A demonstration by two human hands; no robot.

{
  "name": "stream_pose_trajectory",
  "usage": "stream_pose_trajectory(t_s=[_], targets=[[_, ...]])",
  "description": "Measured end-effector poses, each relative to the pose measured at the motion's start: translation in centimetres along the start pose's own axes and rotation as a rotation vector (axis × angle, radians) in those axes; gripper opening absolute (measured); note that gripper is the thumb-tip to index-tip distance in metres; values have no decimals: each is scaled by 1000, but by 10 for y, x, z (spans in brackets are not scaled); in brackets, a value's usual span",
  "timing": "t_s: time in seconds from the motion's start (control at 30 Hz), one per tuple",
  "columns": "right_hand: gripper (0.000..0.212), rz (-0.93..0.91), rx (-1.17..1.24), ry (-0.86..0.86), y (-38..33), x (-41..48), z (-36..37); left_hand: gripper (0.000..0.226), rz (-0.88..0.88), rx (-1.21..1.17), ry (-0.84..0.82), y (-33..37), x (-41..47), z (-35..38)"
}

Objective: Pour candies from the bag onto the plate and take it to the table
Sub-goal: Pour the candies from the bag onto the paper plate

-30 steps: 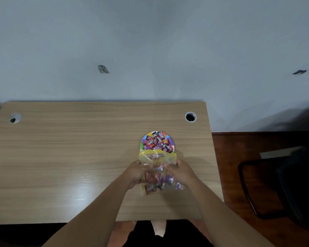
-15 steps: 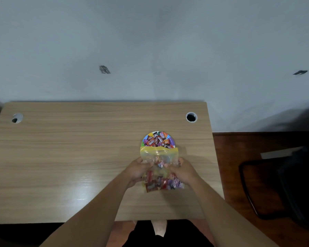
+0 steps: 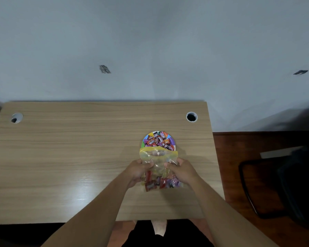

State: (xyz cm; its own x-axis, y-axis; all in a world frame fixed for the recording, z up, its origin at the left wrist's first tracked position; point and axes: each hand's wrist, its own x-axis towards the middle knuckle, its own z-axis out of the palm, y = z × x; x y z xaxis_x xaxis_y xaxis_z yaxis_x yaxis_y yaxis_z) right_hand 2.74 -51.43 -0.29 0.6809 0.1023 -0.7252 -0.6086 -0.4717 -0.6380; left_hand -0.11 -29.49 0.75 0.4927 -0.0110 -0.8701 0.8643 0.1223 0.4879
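Observation:
A clear plastic bag (image 3: pixel 158 157) with a yellow zip strip is held over the wooden desk (image 3: pixel 78 148), its mouth pointing away from me toward the plate. Wrapped candies (image 3: pixel 161 183) lie bunched in the bag's near end. My left hand (image 3: pixel 136 171) grips the bag's left side and my right hand (image 3: pixel 181 171) grips its right side. Just beyond the bag's mouth sits a small colourful plate (image 3: pixel 171 139) heaped with wrapped candies (image 3: pixel 158 140); the bag hides the plate's near rim.
The desk has two round cable holes, one at the back left (image 3: pixel 16 118) and one at the back right (image 3: pixel 191 116). A grey wall rises behind it. A dark chair (image 3: pixel 282 184) stands on the brown floor to the right.
The bag's candies have slid back toward its near end, and the bag's mouth has drawn slightly off the plate. Both hands keep their grip.

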Motion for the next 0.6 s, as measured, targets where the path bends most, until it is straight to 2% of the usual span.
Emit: stream_pose_trajectory(t_s=[0.13, 0.27, 0.43, 0.5, 0.6], targets=[[34, -22, 19, -9, -1, -1, 1, 37, 10, -7, -30, 2, -2, -1], [46, -39, 68, 2, -4, -2, 1, 39, 54, -10, -107, 4, -2, -6], [50, -84, 159, 43, -13, -3, -2, 29, 184, -80, 23, 13, -8, -14], [46, -102, 241, 98, -17, -4, -1, 25, 259, -133, 72, 19, -8, -21], [29, -155, 273, 129, -31, -7, -3, 19, 354, -144, 91, 34, -15, -37]])
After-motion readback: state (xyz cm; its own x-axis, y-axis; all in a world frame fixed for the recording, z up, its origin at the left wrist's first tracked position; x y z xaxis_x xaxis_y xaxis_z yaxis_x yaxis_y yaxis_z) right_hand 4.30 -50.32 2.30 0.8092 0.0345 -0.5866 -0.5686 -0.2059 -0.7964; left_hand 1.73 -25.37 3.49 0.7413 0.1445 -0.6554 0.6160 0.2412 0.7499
